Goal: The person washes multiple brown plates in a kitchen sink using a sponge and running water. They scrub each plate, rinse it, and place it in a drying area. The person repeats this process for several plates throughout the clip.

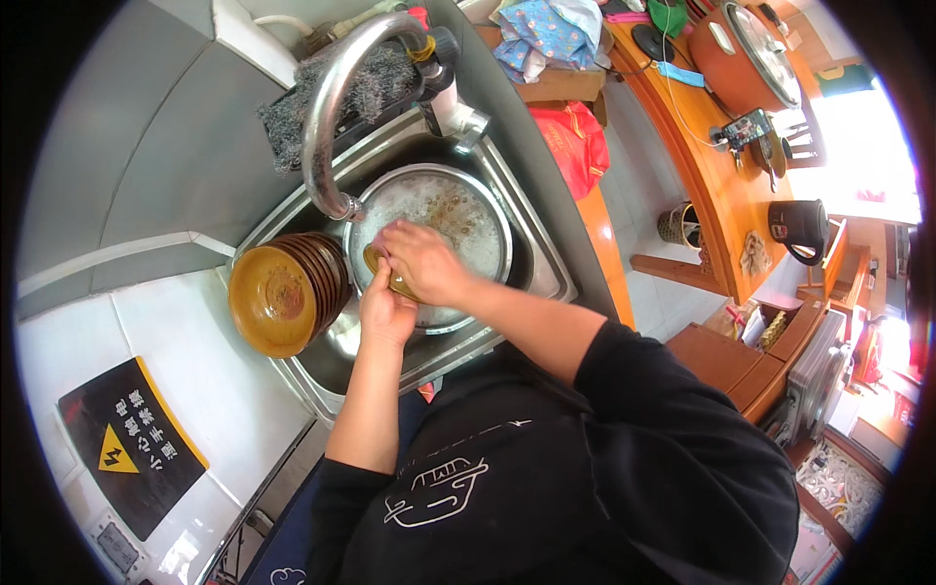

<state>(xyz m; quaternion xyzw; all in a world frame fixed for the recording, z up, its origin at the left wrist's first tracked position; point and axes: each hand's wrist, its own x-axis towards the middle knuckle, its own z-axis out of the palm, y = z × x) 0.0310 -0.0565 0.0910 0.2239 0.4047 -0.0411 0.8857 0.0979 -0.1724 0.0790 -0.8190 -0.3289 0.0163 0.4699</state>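
Note:
My left hand [389, 311] grips a yellow-brown glazed dish [402, 287], its thumb over the near rim. Across the dish lies my right hand [428, 265], slightly blurred, pressing a pinkish cloth or sponge [380, 240] that its fingers mostly hide. Both hands are above the near left part of a round metal basin [506, 241] filled with foamy water. The basin stands inside a stainless steel sink [559, 270]. Left of my hands, a stack of several brown glazed bowls [272, 301] leans on its side at the sink's left edge.
A curved chrome faucet [322, 124] arches over the sink, its spout close to my right hand. Behind it sits a grey fuzzy bundle [373, 80]. On the left wall is a black warning sign [135, 446]. A wooden table [702, 205] stands at the right with a kettle [797, 223].

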